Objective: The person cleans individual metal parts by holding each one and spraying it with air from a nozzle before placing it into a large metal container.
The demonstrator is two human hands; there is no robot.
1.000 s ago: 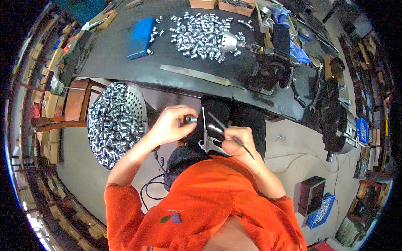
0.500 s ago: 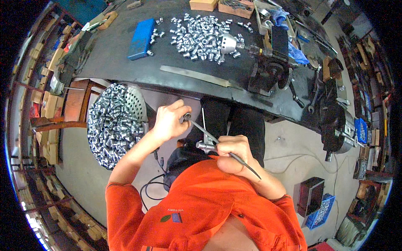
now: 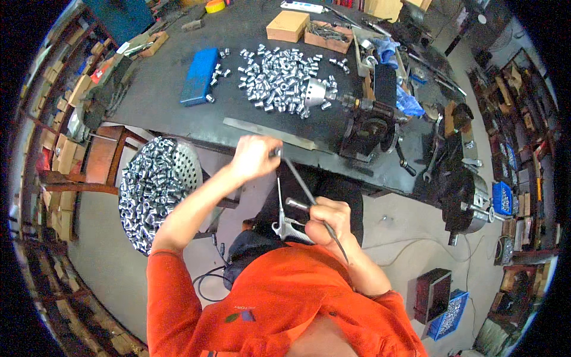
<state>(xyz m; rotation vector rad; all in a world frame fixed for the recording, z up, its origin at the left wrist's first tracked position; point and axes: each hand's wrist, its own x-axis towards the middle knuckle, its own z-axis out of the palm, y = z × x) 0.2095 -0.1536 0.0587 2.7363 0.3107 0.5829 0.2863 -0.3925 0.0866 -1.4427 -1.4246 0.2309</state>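
Observation:
My left hand, closed in a pinch, holds a small metal fitting near the bench's front edge. My right hand is wrapped round a thin, dark, tapering file. The file slants from the fitting down past my right wrist; whether its tip sits inside the fitting I cannot tell. A short shiny metal cylinder sticks out beside my right fingers, its other end hidden. In my lap, below that hand, lies an air blow gun with a long thin nozzle.
Loose fittings are heaped on the dark bench, beside a blue box and a chuck fixture. A perforated basin full of fittings stands at left by a wooden chair. Cables cross the floor.
My view has tilted, so the bench sits lower in the picture. My left hand has moved away from me with the fitting, toward the bench edge. More of the blow gun shows.

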